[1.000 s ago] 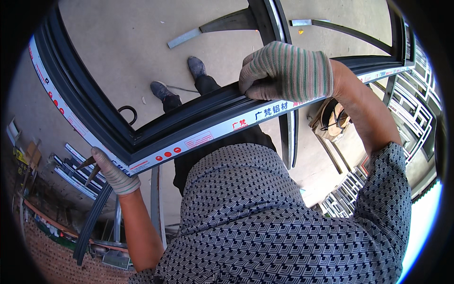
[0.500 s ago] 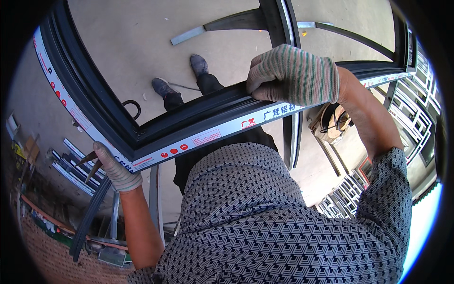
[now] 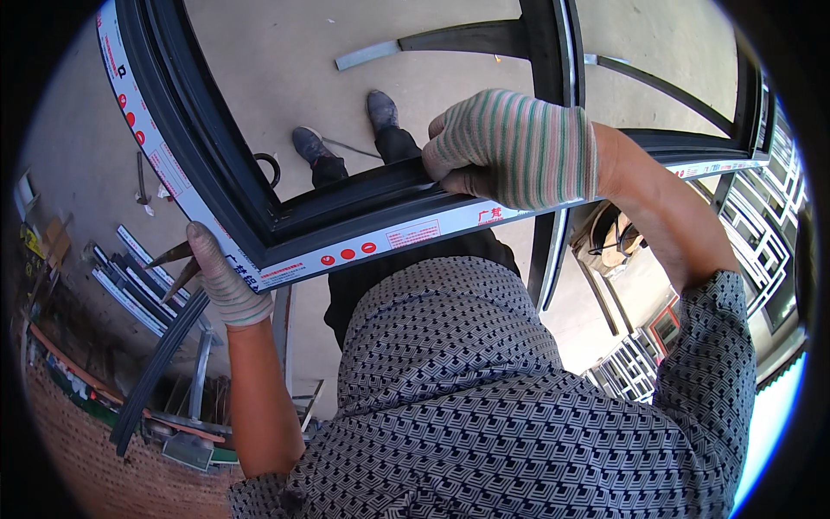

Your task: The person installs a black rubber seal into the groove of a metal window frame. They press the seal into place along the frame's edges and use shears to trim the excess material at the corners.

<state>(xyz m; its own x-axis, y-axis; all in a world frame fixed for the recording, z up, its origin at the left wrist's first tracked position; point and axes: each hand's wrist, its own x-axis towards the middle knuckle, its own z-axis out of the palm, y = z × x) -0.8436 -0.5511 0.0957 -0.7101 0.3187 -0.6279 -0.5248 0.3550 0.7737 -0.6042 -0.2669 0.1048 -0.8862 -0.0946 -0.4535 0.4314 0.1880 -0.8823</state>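
Observation:
A black window frame [image 3: 363, 238] with a white printed film along its outer side lies across in front of me. My right hand [image 3: 519, 151], in a striped knit glove, is closed at the inner groove of its near bar. The fingertips press down there; what they pinch, if anything, is hidden. At the near left corner, my gloved left hand [image 3: 226, 281] has its thumb up beside the frame's film. Two dark tapering blades, seemingly of scissors [image 3: 177, 281], stick out to the left from that hand. Black strips [image 3: 160, 372] hang below it.
Coated profiles [image 3: 130, 290] lie on the floor at left. A curved dark bar with a pale end [image 3: 367, 55] is beyond the frame. White lattice panels [image 3: 761, 225] stand at right, with a wooden stool-like thing [image 3: 609, 238] nearer. My shoes [image 3: 380, 111] show through the frame opening.
My right hand has slid left along the near bar, toward the corner. The frame and my left hand sit slightly farther right in view, and the left hand a little higher.

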